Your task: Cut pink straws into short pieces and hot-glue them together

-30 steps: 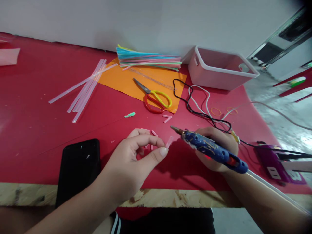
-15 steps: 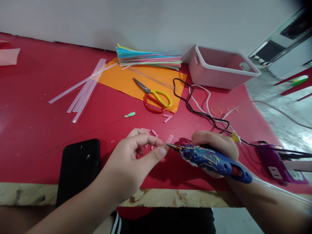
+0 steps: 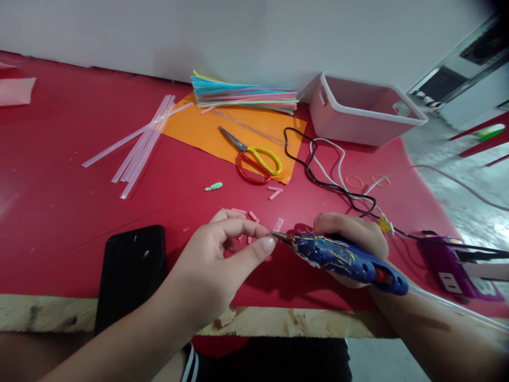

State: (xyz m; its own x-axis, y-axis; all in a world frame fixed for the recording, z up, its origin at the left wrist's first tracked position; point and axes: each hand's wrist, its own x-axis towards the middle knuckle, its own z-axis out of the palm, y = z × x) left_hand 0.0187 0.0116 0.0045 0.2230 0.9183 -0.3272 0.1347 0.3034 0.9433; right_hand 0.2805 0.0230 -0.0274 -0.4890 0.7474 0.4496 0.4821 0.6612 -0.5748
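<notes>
My right hand is wrapped round a blue glue gun crusted with dried glue, a clear glue stick out of its back. The metal nozzle points left and meets the fingertips of my left hand. Thumb and index finger of that hand are pinched together; whatever they hold is too small to make out. Short pink pieces lie on the red tabletop just behind these fingers, and a clear pinkish piece rests near the nozzle. Farther back is a small green twisted piece on a thin wire.
Scissors lie on orange paper, with coloured pipe cleaners behind. Glue sticks are at the left, a black phone at front left. A pink basket, cables and a purple power strip occupy the right.
The glue gun's rear end has shifted slightly up and left. The nozzle stays at my left fingertips, and the whole view has moved a little.
</notes>
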